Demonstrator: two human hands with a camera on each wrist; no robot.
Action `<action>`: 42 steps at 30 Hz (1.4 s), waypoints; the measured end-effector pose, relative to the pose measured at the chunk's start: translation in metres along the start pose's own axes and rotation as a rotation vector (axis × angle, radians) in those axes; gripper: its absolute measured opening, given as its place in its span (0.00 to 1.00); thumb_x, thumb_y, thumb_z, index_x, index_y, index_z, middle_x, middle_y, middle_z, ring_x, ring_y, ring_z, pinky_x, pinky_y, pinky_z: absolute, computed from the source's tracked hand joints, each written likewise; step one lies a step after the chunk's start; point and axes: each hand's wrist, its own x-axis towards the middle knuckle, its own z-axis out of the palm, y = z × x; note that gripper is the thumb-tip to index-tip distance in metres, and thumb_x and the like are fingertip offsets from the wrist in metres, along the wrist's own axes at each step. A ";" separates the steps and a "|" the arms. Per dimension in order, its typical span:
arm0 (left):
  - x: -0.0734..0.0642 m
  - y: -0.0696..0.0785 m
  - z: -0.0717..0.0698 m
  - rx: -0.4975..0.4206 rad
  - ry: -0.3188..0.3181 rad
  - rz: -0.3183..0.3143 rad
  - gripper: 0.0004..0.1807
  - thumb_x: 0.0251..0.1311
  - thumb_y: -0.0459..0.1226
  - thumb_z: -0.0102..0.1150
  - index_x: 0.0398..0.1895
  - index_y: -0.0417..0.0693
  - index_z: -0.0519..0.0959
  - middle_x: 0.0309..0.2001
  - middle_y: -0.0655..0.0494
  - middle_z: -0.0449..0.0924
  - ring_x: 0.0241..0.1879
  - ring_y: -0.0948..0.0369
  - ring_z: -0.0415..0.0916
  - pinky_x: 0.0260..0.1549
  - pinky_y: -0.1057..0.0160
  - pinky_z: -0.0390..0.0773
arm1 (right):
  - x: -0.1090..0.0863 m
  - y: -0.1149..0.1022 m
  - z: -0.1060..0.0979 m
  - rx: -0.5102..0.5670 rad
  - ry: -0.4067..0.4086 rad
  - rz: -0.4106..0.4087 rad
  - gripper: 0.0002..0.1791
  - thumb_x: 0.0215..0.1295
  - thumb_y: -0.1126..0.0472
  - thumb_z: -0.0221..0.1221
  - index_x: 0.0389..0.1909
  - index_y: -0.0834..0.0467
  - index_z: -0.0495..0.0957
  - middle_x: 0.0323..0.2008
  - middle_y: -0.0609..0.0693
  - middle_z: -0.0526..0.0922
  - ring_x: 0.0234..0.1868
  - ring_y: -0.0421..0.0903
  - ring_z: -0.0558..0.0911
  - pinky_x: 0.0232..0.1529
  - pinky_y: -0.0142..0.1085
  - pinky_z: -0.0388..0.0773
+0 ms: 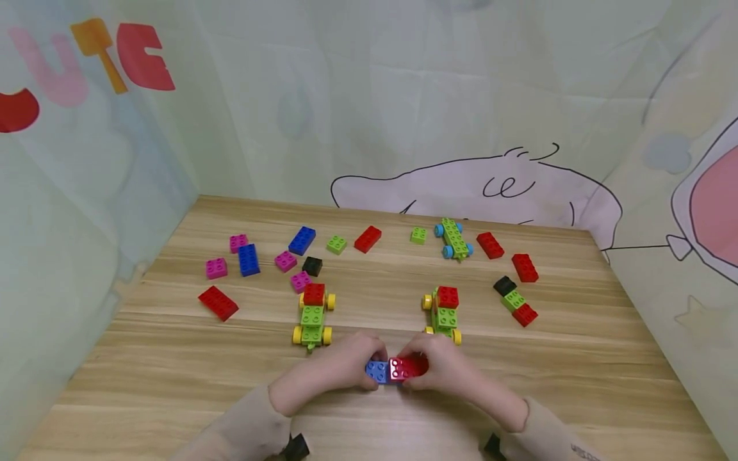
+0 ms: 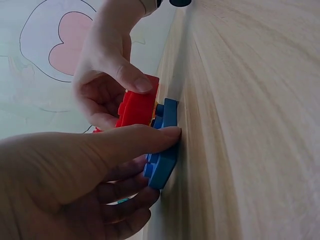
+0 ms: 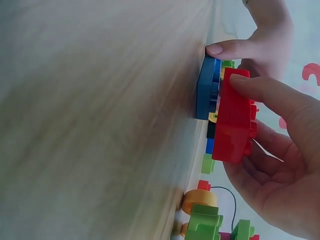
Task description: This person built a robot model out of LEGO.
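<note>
Pinching blue brick [image 1: 377, 371] with left hand [image 1: 348, 363], thumb on near side, fingers on far side; right hand [image 1: 441, 363] grips red brick [image 1: 398, 369] the same way. Key relation: red sits above blue's right end, offset toward right fingers, not fully over it. Gap shows between red's underside and blue's studs in right wrist view, so apart. Long axes both run left-right, roughly parallel. Blue pokes rightward out of left fingertips; red pokes leftward out of right ones. Blue is on or just above table [image 1: 357, 419], can't tell which. Right car [image 1: 446, 317] just beyond right fingers; left car [image 1: 312, 317] beyond and left of left fingers.
</note>
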 end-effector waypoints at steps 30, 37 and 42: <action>0.000 -0.001 -0.001 -0.021 0.010 0.002 0.19 0.41 0.39 0.78 0.39 0.48 0.83 0.34 0.62 0.79 0.33 0.67 0.73 0.36 0.67 0.76 | 0.006 -0.004 0.007 -0.061 0.020 0.013 0.16 0.44 0.60 0.76 0.36 0.56 0.86 0.33 0.44 0.83 0.34 0.35 0.75 0.36 0.26 0.75; 0.002 -0.001 -0.001 -0.023 0.025 0.013 0.18 0.40 0.38 0.78 0.37 0.48 0.83 0.32 0.63 0.79 0.32 0.68 0.72 0.34 0.68 0.75 | 0.008 -0.006 0.006 -0.057 -0.001 0.048 0.16 0.43 0.59 0.77 0.35 0.56 0.87 0.33 0.44 0.84 0.34 0.36 0.74 0.35 0.26 0.74; 0.002 -0.001 0.000 -0.027 0.025 0.014 0.18 0.40 0.39 0.78 0.37 0.48 0.83 0.32 0.63 0.80 0.32 0.68 0.72 0.35 0.68 0.75 | 0.009 -0.006 0.006 -0.045 -0.011 0.062 0.16 0.43 0.60 0.77 0.35 0.57 0.87 0.33 0.43 0.84 0.34 0.36 0.74 0.34 0.26 0.74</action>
